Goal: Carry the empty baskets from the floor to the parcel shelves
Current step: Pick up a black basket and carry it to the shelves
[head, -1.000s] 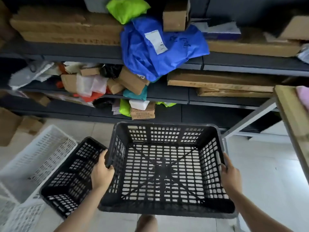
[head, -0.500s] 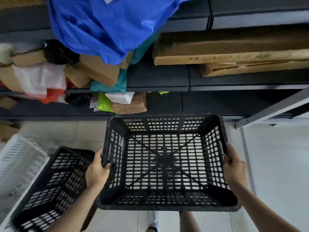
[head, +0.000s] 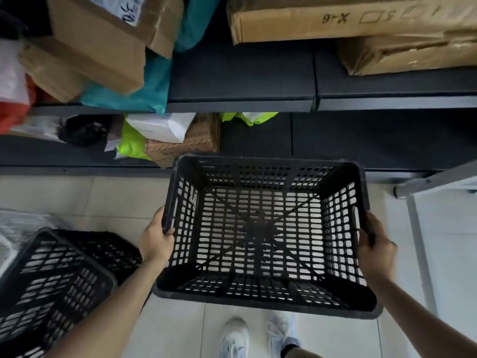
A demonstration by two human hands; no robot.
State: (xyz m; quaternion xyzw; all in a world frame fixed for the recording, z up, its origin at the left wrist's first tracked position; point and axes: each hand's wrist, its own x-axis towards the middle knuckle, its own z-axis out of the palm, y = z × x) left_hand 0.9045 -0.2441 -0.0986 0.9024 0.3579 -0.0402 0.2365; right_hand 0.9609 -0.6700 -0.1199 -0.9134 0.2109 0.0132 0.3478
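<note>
An empty black slotted basket (head: pixel 265 236) hangs level above the tiled floor, just in front of the dark parcel shelves (head: pixel 240 104). My left hand (head: pixel 156 241) grips its left rim and my right hand (head: pixel 376 246) grips its right rim at the handle slot. The basket's far edge is close to the lowest shelf (head: pixel 335 140), whose right part is bare. A second empty black basket (head: pixel 59 285) lies on the floor at the lower left.
Cardboard boxes (head: pixel 348 19) and coloured mail bags (head: pixel 144 91) fill the shelves, mostly on the left. A grey metal table leg (head: pixel 420 244) stands at the right. My white shoes (head: pixel 235 337) are below the basket. A blurred white basket edge (head: pixel 7 244) shows far left.
I have stepped closer to the shelves with the basket held in both hands. The shelves now fill the upper view and the floor baskets have slid to the lower left.
</note>
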